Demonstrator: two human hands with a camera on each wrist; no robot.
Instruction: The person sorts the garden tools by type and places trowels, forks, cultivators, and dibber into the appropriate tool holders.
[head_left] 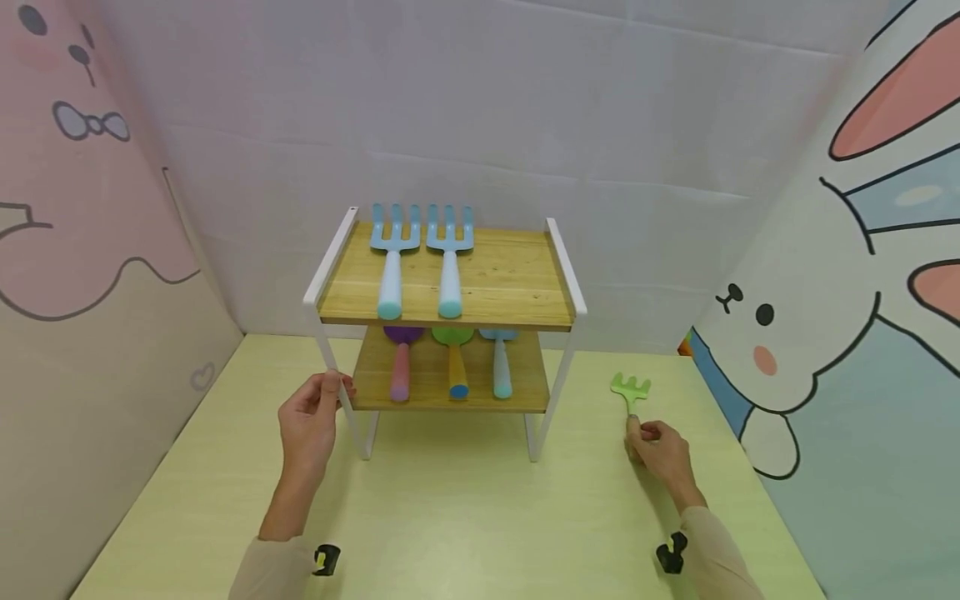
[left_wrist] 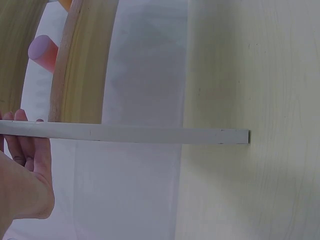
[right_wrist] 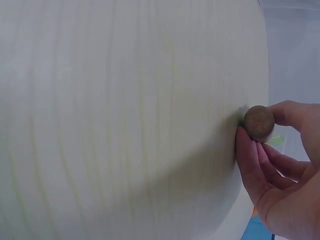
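My left hand (head_left: 309, 423) holds the front left leg (left_wrist: 150, 134) of a two-tier shelf (head_left: 517, 279), its thumb in front and fingertips behind. The shelf has wooden boards and a white frame. At the right, my right hand (head_left: 666, 457) pinches the handle of a small green hand rake (head_left: 630, 392), whose tines point away from me. Its round wooden handle end (right_wrist: 259, 123) shows between thumb and fingers in the right wrist view. Two blue hand forks (head_left: 393, 267) lie side by side on the upper board's left half.
On the lower board lie a tool with a pink handle (head_left: 401, 373), one with a yellow handle (head_left: 457, 372) and one with a pale blue handle (head_left: 502, 371); their heads are partly hidden. Printed cloth walls (head_left: 847, 350) enclose the pale wooden table (head_left: 465, 517).
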